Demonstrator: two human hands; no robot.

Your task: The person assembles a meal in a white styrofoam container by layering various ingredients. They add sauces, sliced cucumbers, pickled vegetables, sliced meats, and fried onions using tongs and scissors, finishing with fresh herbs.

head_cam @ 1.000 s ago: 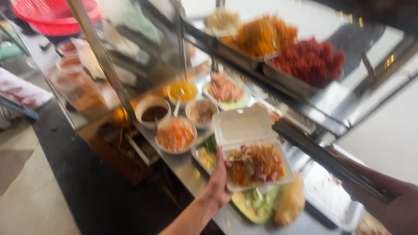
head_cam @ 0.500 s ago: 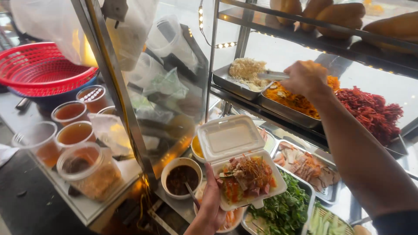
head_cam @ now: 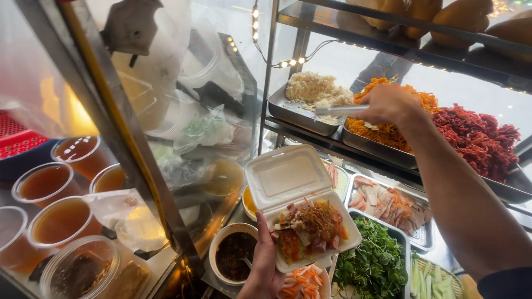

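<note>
- Foam clamshell box [head_cam: 302, 213]: white, lid hinged open, filled with meat, shredded toppings and vegetables; held above the counter's [head_cam: 343, 152] front bowls. It looks light, flexible and easily crushed, so it is best supported underneath.
- Left hand [head_cam: 265, 266]: fingers curled beneath its base.
- Right hand [head_cam: 388, 104]: fingers pinching metal tongs [head_cam: 341, 110] over the tray of pale shreds [head_cam: 310, 99].

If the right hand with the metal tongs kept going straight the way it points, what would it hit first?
Probably the pale shredded topping in the left metal tray: the right hand aims its metal tongs leftward, tips already at that heap, though depth is hard to judge.
</note>
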